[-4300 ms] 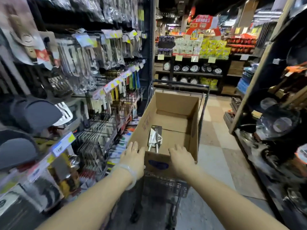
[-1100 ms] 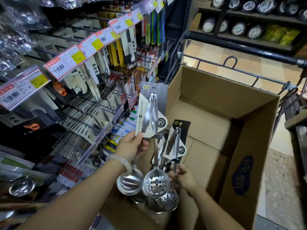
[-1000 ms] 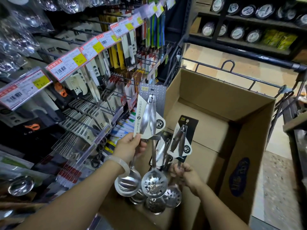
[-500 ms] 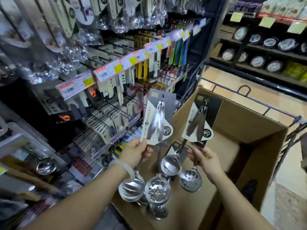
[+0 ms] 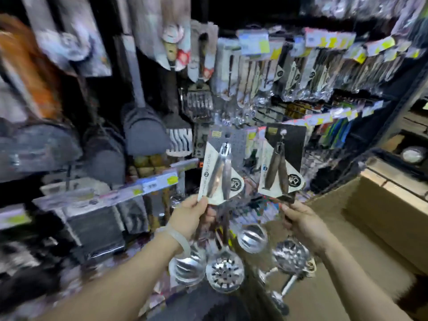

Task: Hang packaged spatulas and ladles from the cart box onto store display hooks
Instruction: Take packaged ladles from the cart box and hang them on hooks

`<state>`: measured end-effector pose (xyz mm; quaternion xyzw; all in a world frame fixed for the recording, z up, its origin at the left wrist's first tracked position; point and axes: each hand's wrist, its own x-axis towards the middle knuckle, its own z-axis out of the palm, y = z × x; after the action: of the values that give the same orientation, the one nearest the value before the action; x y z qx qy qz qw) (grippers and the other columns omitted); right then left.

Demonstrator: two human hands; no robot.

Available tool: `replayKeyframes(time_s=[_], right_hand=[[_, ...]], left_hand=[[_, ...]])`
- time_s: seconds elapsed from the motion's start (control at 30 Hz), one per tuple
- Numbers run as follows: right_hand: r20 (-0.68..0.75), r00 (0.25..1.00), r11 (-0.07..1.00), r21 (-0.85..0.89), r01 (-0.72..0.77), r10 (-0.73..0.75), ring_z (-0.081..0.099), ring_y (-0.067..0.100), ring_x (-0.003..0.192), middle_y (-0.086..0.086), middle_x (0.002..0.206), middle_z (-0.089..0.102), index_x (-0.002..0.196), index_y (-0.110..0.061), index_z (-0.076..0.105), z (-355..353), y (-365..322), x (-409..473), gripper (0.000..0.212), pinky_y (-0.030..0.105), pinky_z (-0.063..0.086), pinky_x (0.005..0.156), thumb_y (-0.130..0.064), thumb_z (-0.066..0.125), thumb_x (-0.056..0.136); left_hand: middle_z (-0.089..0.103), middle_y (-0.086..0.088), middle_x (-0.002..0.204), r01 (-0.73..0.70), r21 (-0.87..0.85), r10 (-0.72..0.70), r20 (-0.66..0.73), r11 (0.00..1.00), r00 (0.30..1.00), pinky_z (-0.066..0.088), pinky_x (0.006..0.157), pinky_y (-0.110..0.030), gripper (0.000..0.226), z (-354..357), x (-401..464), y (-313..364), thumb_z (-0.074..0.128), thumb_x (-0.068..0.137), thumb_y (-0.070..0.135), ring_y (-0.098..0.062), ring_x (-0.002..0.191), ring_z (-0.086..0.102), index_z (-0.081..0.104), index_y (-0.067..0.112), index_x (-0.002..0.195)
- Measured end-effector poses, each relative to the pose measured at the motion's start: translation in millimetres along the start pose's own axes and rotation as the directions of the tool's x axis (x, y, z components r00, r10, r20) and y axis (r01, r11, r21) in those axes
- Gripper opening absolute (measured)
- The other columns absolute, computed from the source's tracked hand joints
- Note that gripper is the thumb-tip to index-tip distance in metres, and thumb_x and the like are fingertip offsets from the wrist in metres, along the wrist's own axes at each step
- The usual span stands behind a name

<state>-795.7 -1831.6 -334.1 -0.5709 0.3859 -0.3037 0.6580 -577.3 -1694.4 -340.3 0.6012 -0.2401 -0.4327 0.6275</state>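
Observation:
My left hand (image 5: 191,215) grips a packaged steel ladle-and-skimmer set (image 5: 222,172) by its handles, just under its grey card; the two bowls hang below my wrist. My right hand (image 5: 303,222) grips a second set on a black card (image 5: 281,163), with its ladle and skimmer bowls dangling beside my forearm. Both packs are held upright in front of the display hooks (image 5: 273,112). The cardboard cart box (image 5: 379,209) lies to the lower right, and another utensil shows in it below my right hand.
Hanging racks of packaged utensils (image 5: 301,72) fill the upper right, with price tags (image 5: 254,44) along the rails. Dark grey spatulas (image 5: 143,133) and slotted turners hang at centre left. Lower shelves with price strips (image 5: 129,191) run along the left. The view is motion-blurred.
Both hands have lifted their sets up out of the box toward the rack. The view has swung left and up, so the display fills it and the box slid to the right edge.

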Motion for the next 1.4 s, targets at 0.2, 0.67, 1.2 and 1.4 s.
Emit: replayKeyframes(time_s=[0.2,0.67,1.2,1.4], right_hand=[[0.292,0.955,0.989,0.113,-0.093,0.056,0.03,0.006,0.031,-0.003,0.044,0.043,0.072,-0.008,0.042,165.5,-12.9,-54.3,0.027,0.013,0.024,0.03,0.004,0.03,0.093],[0.799,0.599,0.998,0.018,0.065,-0.054,0.036,0.005,0.04,-0.001,0.057,0.045,0.083,-0.016,0.049,542.1,26.7,-220.2,0.02,0.017,0.033,0.043,-0.023,0.04,0.099],[0.981,0.193,0.998,-0.033,0.061,0.02,0.061,0.005,0.056,-0.004,0.064,0.068,0.079,-0.011,0.063,960.9,75.0,-420.1,0.026,0.024,0.048,0.064,-0.018,0.047,0.097],[0.994,0.105,0.992,-0.039,0.116,0.027,0.053,-0.001,0.047,-0.005,0.064,0.063,0.071,-0.014,0.059,1082.8,82.0,-505.5,0.028,0.015,0.045,0.052,-0.023,0.048,0.096]], left_hand=[[0.062,0.0,0.056,-0.07,-0.021,0.061,-0.284,0.997,0.957,0.045,0.048,-0.024,0.022,-140.9,-120.1,20.1,0.042,0.098,0.02,-0.011,0.048,0.055,0.058,0.009,0.09],[0.061,-0.003,0.055,-0.303,-0.049,0.121,-0.847,0.952,0.518,0.045,0.048,-0.027,0.02,-396.8,-412.4,27.6,0.047,0.095,0.017,-0.015,0.047,0.053,0.059,0.007,0.084],[0.06,-0.001,0.051,-0.486,0.012,0.026,-0.999,0.874,0.022,0.045,0.057,-0.03,0.024,-701.7,-635.0,39.8,0.048,0.095,0.014,-0.014,0.049,0.054,0.058,0.009,0.073],[0.058,0.0,0.051,-0.515,0.094,0.044,-0.993,0.852,-0.11,0.046,0.052,-0.023,0.018,-795.7,-707.3,67.4,0.047,0.095,0.014,-0.012,0.047,0.05,0.056,0.006,0.081]])
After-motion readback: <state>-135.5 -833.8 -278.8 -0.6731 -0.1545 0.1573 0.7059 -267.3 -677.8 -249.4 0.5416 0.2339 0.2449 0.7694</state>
